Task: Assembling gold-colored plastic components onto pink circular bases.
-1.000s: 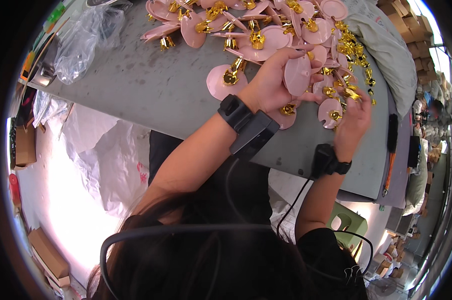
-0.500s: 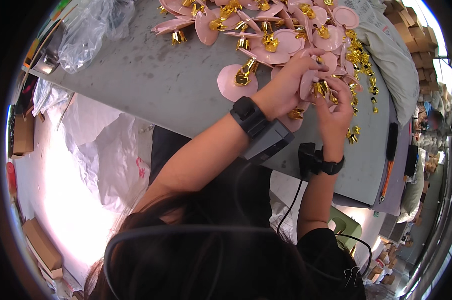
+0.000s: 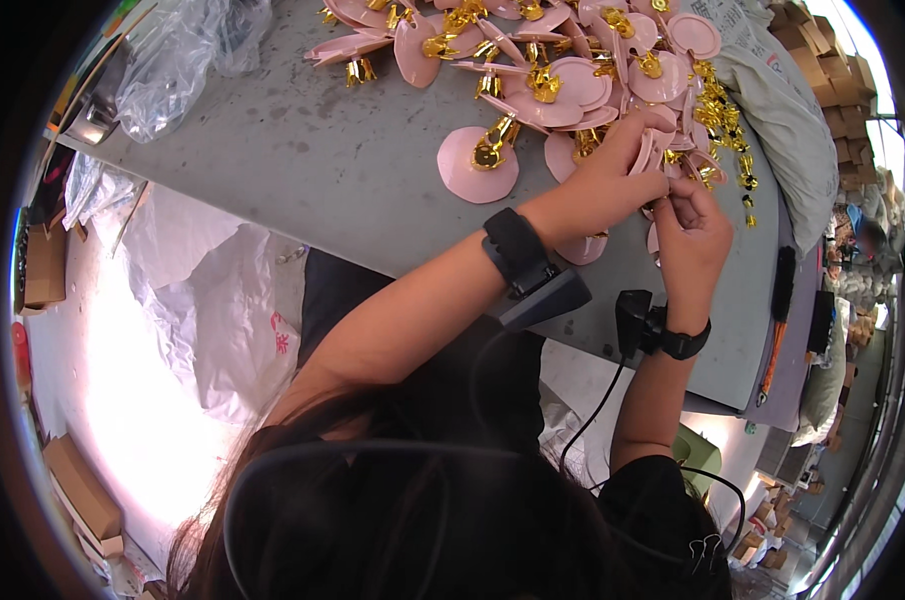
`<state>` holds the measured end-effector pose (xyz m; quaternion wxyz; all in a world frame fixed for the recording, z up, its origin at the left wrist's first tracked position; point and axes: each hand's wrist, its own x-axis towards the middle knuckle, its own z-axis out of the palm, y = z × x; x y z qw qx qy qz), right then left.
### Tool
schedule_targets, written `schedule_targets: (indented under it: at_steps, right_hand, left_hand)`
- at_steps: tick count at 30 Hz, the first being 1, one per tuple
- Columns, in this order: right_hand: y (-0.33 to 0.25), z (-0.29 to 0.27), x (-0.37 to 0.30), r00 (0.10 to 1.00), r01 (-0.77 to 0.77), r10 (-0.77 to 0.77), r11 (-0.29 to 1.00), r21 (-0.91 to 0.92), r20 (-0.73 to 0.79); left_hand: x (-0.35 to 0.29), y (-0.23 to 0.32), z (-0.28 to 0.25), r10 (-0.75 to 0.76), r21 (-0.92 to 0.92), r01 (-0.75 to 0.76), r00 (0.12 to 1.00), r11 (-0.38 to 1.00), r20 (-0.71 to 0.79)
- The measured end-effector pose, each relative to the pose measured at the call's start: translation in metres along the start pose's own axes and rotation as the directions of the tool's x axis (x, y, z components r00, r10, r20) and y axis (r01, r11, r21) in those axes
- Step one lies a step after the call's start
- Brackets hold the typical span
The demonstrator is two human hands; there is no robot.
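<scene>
My left hand [image 3: 601,190] reaches over the table and closes on a pink disc [image 3: 650,152], seen nearly edge-on between the fingers. Beside it, my right hand [image 3: 697,228] has thumb and fingers pinched together at the left fingertips. What the right fingers grip is hidden. Just left of my hands lies a flat pink disc [image 3: 455,180] with a shiny gold clip-like fitting [image 3: 490,153] on it. Beyond my hands spreads a heap of similar pink discs [image 3: 578,82] with gold fittings. Another pink disc [image 3: 583,248] lies partly under my left wrist.
Loose gold fittings [image 3: 718,110] trail along the right of the grey table [image 3: 323,165]. A white sack [image 3: 788,135] lies at the right edge, near a brush with an orange handle [image 3: 773,350]. Clear plastic bags [image 3: 173,80] sit at the far left. A cable hangs by my right wrist.
Both hands have shifted slightly right, and my right hand has turned inward. The gold fitting that showed between my hands is now covered by the fingers.
</scene>
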<state>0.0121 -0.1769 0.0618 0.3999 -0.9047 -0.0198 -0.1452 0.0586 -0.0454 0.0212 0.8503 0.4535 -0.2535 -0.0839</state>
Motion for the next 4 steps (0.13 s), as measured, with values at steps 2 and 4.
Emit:
schedule_targets:
  at_steps: [2, 4]
  right_hand:
    - [0.0004, -0.0016, 0.0018, 0.997, -0.061, 0.054, 0.985, 0.160, 0.048]
    - [-0.0006, -0.0034, 0.0036, 0.990, -0.128, 0.101, 0.942, 0.310, 0.102]
  left_hand:
    - [-0.0003, -0.0082, 0.0003, 0.066, 0.083, -0.067, 0.998, 0.994, 0.014]
    - [-0.0020, -0.0120, -0.0007, 0.204, 0.378, -0.217, 0.976, 0.900, 0.076]
